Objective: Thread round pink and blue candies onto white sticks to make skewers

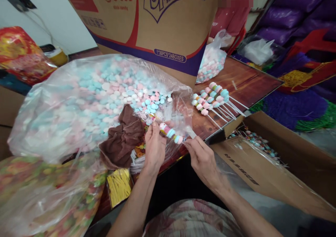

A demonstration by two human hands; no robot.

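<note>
A candy skewer (171,132) of pink, blue, white and green pieces on a thin stick lies slanted between my two hands. My right hand (203,161) pinches the stick just below the lowest candy. At the upper end, the fingers of my left hand (155,147) are closed on the top of the skewer. Shiny see-through wrap shows around there, its exact edges hard to make out. Beyond my left hand, loose pink, blue and white candies (151,105) spill at the mouth of a large plastic bag (65,72). Finished-looking skewers (214,97) lie in a pile to the right.
A brown cloth (122,139) and a packet of yellow ties (119,187) lie left of my hands. A big carton (157,30) stands behind. Another open carton (241,160) with wrapped skewers is at the right. A co-worker (229,20) sits beyond the table (252,77).
</note>
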